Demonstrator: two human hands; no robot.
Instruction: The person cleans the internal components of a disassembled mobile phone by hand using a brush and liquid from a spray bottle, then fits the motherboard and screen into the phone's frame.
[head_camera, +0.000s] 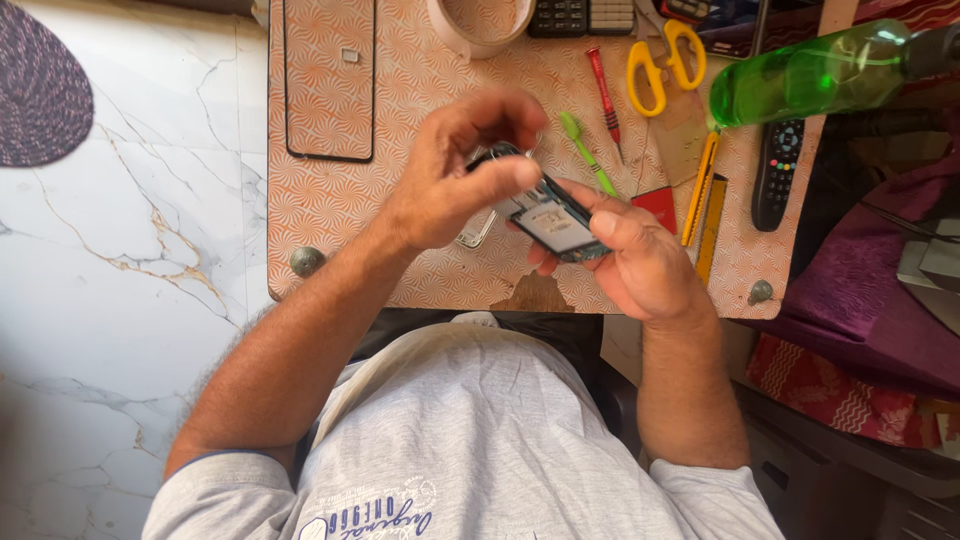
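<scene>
- Small opened phone (548, 215) held above the near edge of the patterned table (330, 220), its back off and inner board showing.
- Right hand (640, 262) grips the phone's near end from beneath.
- Left hand (455, 180) pinches the far end, thumb on top.
- Judgement: disassembly well along; cover already removed, inner parts not yet lifted out.
- Red screwdriver (604, 92), green pry tool (585, 150) and yellow scissors (664, 62) lie unused toward the far edge.
</scene>
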